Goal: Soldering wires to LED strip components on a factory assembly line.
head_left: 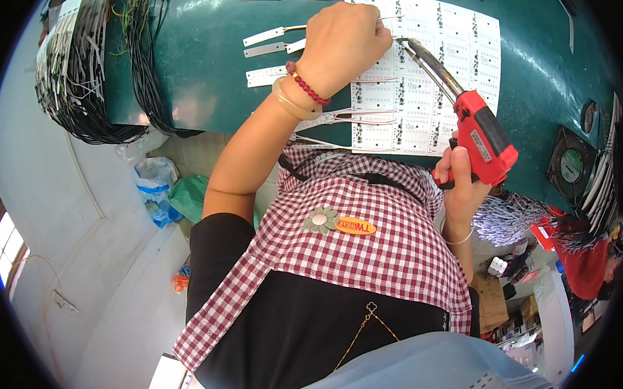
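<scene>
My right hand [460,174] is wrapped round the handle of a red and black soldering gun [486,137]. The gun's long metal nozzle slants up and left, its tip close to the fingers of my left hand [351,41]. Those fingers are pinched over a white circuit board panel [451,73], which is divided into many small printed sections. A thin wire seems to be in the pinch, though the fingertips partly hide it. Small white strips [263,36] with thin leads lie left of the panel, some leads running across onto it.
The green table [204,75] carries a bundle of black and white cables [74,86] and a dark cable bunch [144,63] at the left. A black fan [571,165] stands at the right, beside more wires [603,184]. Plastic bags [157,186] lie below the table's left part.
</scene>
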Action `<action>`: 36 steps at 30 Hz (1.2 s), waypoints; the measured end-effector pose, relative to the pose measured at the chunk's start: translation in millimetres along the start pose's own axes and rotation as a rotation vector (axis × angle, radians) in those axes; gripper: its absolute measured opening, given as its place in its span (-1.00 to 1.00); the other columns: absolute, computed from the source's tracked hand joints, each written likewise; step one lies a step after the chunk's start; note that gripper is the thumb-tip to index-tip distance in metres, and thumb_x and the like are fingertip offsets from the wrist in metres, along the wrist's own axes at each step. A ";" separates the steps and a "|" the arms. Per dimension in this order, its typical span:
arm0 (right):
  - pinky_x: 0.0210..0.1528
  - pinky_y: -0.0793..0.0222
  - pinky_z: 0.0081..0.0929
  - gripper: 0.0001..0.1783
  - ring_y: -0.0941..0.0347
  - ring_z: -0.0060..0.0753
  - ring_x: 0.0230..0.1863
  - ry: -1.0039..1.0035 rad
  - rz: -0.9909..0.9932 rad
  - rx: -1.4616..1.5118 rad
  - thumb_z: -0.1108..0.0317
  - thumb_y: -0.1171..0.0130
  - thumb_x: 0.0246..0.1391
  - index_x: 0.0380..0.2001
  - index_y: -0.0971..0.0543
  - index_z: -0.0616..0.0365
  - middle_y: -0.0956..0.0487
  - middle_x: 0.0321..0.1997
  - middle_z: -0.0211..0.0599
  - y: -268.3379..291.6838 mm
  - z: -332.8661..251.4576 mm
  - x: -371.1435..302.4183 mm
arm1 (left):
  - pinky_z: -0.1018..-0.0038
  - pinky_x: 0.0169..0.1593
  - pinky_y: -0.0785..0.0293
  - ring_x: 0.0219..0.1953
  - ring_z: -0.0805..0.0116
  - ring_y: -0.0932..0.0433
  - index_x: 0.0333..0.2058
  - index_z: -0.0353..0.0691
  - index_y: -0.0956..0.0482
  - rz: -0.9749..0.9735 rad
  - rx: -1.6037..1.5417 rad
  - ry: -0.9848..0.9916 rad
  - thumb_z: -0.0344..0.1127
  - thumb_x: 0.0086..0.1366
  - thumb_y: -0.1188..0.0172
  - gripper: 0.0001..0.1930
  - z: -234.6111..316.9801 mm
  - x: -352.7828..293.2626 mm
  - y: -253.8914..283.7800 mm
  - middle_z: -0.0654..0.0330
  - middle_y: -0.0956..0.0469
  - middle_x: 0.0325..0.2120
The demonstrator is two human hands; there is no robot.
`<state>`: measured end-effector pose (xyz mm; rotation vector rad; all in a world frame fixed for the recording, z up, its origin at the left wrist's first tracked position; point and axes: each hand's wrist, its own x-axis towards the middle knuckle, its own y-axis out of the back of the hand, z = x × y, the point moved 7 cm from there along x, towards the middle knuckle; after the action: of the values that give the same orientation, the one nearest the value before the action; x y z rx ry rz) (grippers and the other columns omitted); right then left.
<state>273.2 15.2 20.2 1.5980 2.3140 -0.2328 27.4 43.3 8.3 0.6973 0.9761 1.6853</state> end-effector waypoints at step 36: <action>-0.60 -0.17 -0.61 -0.61 -0.18 -0.60 -0.67 -0.006 -0.054 0.089 0.27 -0.02 0.13 -0.07 -0.34 0.34 -0.37 -0.60 -0.36 16.4 32.0 -21.9 | 0.37 -0.48 -0.39 -0.57 0.13 -0.50 -0.55 -0.26 -0.52 -0.097 0.015 0.051 -0.34 0.00 -0.14 -0.89 10.2 -34.3 -3.7 0.10 -0.50 -0.67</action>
<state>300.9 -8.0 -1.3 1.5739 2.3749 -0.3574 48.1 14.0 10.5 0.6100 1.0431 1.6194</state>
